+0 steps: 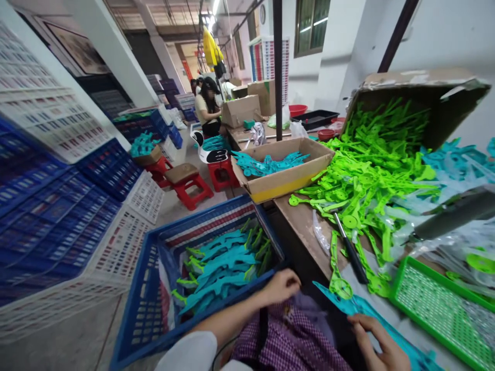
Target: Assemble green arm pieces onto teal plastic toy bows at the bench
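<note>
My left hand hovers by the near right rim of a blue crate, its fingers loosely curled with nothing visible in them. Layered inside the crate are teal plastic parts with lime-green pieces on their ends. At the table edge, my right hand grips a long teal plastic part between thumb and fingers. A lime-green arm with a round end overlaps the far end of that part. Just beyond lies a black-handled screwdriver.
Lime-green parts spill from a tipped cardboard box. A green perforated tray of small metal pieces sits right. Another cardboard box holds teal parts. A dark power tool reaches in from the right. Stacked crates line the left.
</note>
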{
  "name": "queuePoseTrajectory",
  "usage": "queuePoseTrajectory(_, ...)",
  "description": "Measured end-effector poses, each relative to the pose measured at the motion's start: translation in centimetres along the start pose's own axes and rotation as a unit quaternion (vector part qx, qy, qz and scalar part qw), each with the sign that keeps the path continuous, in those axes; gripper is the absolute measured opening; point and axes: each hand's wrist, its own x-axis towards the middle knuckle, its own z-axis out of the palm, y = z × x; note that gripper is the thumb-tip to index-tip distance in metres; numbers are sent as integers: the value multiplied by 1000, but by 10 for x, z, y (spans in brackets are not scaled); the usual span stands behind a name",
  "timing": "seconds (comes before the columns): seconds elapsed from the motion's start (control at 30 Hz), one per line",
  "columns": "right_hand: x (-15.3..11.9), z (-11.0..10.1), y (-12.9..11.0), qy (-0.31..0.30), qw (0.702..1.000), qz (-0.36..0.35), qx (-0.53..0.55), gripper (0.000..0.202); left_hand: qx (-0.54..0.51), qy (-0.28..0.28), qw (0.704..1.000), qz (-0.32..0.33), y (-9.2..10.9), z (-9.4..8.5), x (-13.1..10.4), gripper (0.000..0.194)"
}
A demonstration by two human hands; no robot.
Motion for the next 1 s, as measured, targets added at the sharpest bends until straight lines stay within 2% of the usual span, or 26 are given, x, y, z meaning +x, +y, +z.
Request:
queuePoseTrajectory(0.03,-1,0,-1,-8,1000,5,-2,20,-9,38,999,7,10,-8,11,4)
queuePoseTrajectory(0.1,-1,1,-5,-18,1000,16,-10,21,-28,81,996,13,29,-19,36,10)
queuePoseTrajectory(0.17,2,3,-9,-21,999,29,-23,22,-59,122,990,24,47,-22,66,15)
queuePoseTrajectory(0.27,9,6,-10,-14,998,41,-41,22,-191,212,956,76,76,-10,107,19)
queuePoseTrajectory(0.37,10,7,-8,-1,997,52,-59,22,-224,246,939,90,94,11,131,22)
queuePoseTrajectory(0.47,8,3,-6,26,995,63,-70,20,-136,201,963,114,90,29,138,13)
queuePoseTrajectory(0.53,9,0,-6,34,995,67,-70,18,-60,158,975,142,78,35,138,6)
queuePoseTrajectory(0.6,15,-1,-5,32,995,67,-72,15,-21,138,978,156,67,36,135,5)
queuePoseTrajectory(0.73,28,3,0,23,993,60,-96,13,-53,131,980,140,55,37,127,12)
queuePoseTrajectory(0.83,27,6,6,26,992,70,-98,13,-104,119,982,100,51,41,120,24)
queuePoseTrajectory(1.0,23,-4,10,73,989,103,-79,13,-135,111,984,45,39,48,116,26)
